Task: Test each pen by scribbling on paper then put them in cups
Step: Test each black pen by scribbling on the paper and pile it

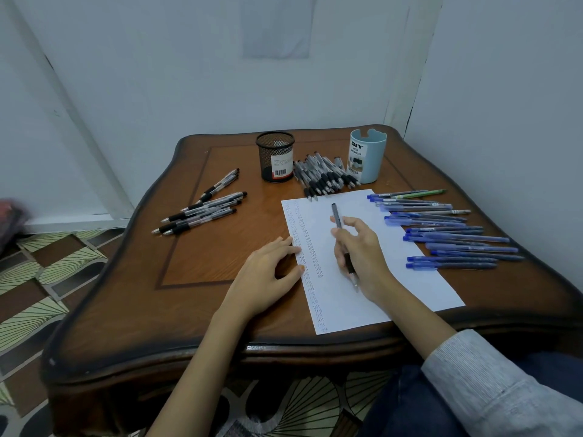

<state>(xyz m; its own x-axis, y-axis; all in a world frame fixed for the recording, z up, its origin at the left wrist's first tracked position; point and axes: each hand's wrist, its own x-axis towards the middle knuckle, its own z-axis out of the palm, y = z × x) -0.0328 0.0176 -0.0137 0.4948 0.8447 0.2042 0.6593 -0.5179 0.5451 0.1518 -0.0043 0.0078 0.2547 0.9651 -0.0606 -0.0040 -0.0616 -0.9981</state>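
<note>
Wooden table [132, 294] against pale walls [189, 74]: black pens [202, 212] wait far left; left hand [268, 272] lies flat, fingers loose, pinning the paper [410, 272] steady; right hand [359, 247] pinches a pen [336, 216], tip down on the sheet to scribble; mesh cup [275, 156] and blue cup [367, 156] stand behind, blue pens [454, 234] queue right.

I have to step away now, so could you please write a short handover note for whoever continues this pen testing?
Left hand: flat, pressing the left edge of the paper.
Right hand: grips a pen, tip near the paper.
At the back: black mesh cup and blue cup, pen pile between them; black pens left, blue pens right of the paper.
Done: scribble columns on the paper; no pens show in either cup.
Left: test the rest, cup them all.
</note>
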